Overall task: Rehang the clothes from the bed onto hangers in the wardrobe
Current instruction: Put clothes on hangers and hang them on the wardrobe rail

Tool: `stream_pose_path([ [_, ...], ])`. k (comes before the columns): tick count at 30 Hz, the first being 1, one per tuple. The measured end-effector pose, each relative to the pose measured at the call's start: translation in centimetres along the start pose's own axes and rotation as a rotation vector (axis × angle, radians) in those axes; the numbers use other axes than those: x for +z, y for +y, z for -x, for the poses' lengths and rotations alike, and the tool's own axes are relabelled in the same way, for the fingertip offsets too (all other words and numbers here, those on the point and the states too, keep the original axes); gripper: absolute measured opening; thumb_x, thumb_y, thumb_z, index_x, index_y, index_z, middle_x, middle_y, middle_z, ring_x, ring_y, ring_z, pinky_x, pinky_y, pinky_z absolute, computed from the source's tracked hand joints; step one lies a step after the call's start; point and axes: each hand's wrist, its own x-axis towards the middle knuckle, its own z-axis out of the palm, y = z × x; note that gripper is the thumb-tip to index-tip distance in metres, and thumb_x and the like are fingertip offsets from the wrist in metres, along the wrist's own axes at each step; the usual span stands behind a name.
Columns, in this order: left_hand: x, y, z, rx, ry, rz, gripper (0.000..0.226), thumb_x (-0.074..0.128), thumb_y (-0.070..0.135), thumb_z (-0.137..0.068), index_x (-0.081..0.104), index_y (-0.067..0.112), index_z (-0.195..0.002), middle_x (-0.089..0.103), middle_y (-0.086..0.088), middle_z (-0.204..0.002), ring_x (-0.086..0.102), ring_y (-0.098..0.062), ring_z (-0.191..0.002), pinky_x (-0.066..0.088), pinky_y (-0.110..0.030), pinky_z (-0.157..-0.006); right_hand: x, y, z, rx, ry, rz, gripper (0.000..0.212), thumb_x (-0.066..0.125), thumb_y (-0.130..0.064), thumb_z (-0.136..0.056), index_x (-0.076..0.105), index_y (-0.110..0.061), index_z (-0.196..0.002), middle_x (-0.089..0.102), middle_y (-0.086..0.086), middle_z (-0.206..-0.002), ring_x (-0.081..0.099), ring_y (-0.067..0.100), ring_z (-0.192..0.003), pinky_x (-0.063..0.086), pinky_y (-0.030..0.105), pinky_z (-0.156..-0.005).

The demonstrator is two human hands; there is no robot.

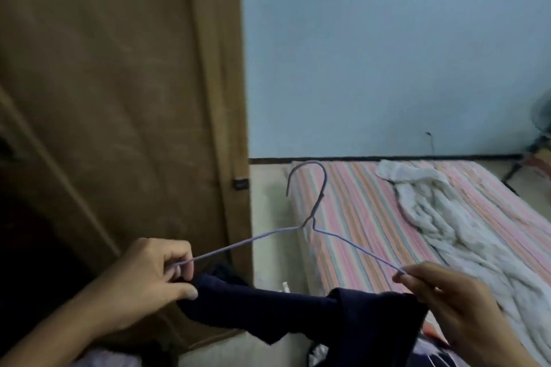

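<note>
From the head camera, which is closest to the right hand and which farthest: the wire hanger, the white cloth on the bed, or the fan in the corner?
From the right hand:
1. Wire hanger, its end pinched in the fingers.
2. White cloth, beyond on the striped bed.
3. Fan, far right corner.

A thin lilac wire hanger [310,226] was held up in front of the wardrobe [119,98], its hook uppermost and curling toward the left. The left hand [143,280] pinched the hanger's left end and the right hand [447,301] pinched its right end. A dark navy garment [298,316] was draped along the hanger's lower span between the two hands, sagging and bunched, with more cloth hanging down on the right. Beyond, a crumpled white garment [441,217] lay stretched across the bed [357,217], which had a pink striped sheet. The wardrobe's brown door stood at the left.
</note>
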Motion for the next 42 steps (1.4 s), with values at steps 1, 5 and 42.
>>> stream_pose_path([
  [1,-1.6,-0.3,1.8,-0.016,0.075,-0.015,0.034,0.092,0.014,-0.057,0.06,0.024,-0.063,0.041,0.006,-0.045,0.033,-0.002,-0.045,0.027,-0.019,-0.046,0.5,-1.7,-1.2,-0.041,-0.02,-0.013,0.013,0.065,-0.039,-0.092,0.072,-0.033,-0.083,0.069,-0.008,-0.072,0.064,0.011,-0.064,0.049,0.024,-0.059],
  [5,-6.6,-1.3,8.2,-0.039,0.335,-0.022,0.039,0.092,0.012,-0.059,0.054,0.022,-0.062,0.039,0.006,-0.045,0.032,-0.001,-0.045,0.03,-0.018,-0.047,2.7,-8.2,-5.0,-0.232,-0.135,-0.051,0.02,0.058,-0.05,-0.087,0.071,-0.035,-0.085,0.068,-0.01,-0.071,0.065,0.008,-0.062,0.05,0.022,-0.058],
  [42,-29.4,-18.7,25.0,-0.809,1.21,0.062,0.056,0.067,0.018,-0.093,0.045,0.015,-0.144,0.051,-0.008,-0.142,0.05,-0.028,-0.128,0.039,-0.03,-0.102,34.4,-52.0,-8.1,-0.68,-0.494,-0.75,0.034,0.046,-0.021,-0.104,0.063,-0.011,-0.076,0.057,-0.002,-0.065,0.051,0.011,-0.059,0.038,0.029,-0.057],
])
